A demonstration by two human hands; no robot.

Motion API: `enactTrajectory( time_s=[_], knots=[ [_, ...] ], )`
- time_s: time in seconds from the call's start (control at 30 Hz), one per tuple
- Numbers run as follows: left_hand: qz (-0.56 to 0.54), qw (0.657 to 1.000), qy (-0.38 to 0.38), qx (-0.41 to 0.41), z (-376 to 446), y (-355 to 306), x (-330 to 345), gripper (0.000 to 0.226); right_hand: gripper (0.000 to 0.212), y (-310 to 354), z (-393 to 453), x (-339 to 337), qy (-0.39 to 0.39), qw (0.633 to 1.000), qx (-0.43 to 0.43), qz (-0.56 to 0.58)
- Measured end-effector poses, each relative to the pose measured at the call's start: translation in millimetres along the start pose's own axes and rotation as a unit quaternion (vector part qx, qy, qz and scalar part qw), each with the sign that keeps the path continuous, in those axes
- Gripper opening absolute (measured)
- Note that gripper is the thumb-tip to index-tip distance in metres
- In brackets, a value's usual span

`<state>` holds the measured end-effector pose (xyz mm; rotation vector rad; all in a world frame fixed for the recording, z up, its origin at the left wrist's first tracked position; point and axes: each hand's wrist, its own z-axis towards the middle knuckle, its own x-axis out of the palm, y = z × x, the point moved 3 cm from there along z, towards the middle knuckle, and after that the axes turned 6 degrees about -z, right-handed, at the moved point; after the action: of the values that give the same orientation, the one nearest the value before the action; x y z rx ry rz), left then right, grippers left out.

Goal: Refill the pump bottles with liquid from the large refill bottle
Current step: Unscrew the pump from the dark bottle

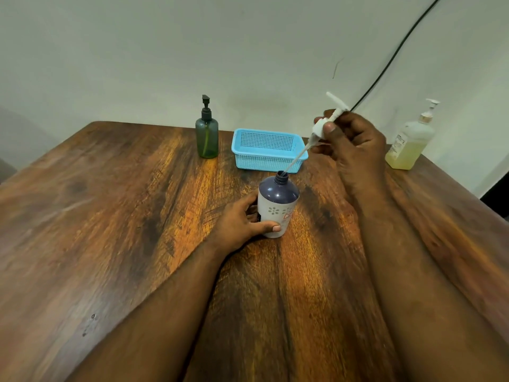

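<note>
A dark purple bottle with a white flowered label (278,206) stands upright mid-table, its neck uncapped. My left hand (242,220) grips its lower body. My right hand (355,142) holds a white pump head (323,125) tilted up to the right of the bottle; the tip of its dip tube (296,158) is at the bottle's mouth. A large refill bottle (410,142) with yellowish liquid and a white pump stands at the far right. A green translucent pump bottle (207,136) with a black pump stands at the back.
A light blue perforated basket (268,151) sits just behind the purple bottle. The wooden table (110,216) stands against a pale wall, along which a black cable (396,53) runs diagonally. The table's right edge is near the refill bottle.
</note>
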<state>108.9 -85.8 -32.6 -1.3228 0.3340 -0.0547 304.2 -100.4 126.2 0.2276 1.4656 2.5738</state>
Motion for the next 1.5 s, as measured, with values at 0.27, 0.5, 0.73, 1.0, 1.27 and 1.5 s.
enactTrajectory(
  time_s=[0.27, 0.5, 0.73, 1.0, 1.27, 1.5],
  knots=[
    [-0.007, 1.0, -0.002, 0.014, -2, -4, 0, 0.077, 0.016, 6, 1, -11, -0.012, 1.0, -0.01, 0.0],
    [-0.011, 1.0, 0.001, 0.014, -5, -9, 0, 0.082, 0.015, 19, -17, -39, -0.104, 0.991, -0.058, 0.066],
    [0.005, 1.0, -0.002, 0.014, -8, -9, 0, 0.079, 0.029, 6, -49, -45, -0.055, 0.992, -0.065, -0.091],
    [-0.039, 0.999, -0.002, 0.01, -11, -13, -2, 0.093, 0.029, -7, -89, -28, 0.075, 0.94, -0.204, -0.264],
    [0.107, 0.986, -0.125, -0.025, -35, -17, -69, 0.042, 0.025, 0, -123, 31, 0.215, 0.819, -0.4, -0.351],
    [0.271, 0.957, -0.1, 0.001, -51, -1, -115, 0.042, 0.028, -52, -132, 78, 0.325, 0.743, -0.369, -0.454]
  ],
)
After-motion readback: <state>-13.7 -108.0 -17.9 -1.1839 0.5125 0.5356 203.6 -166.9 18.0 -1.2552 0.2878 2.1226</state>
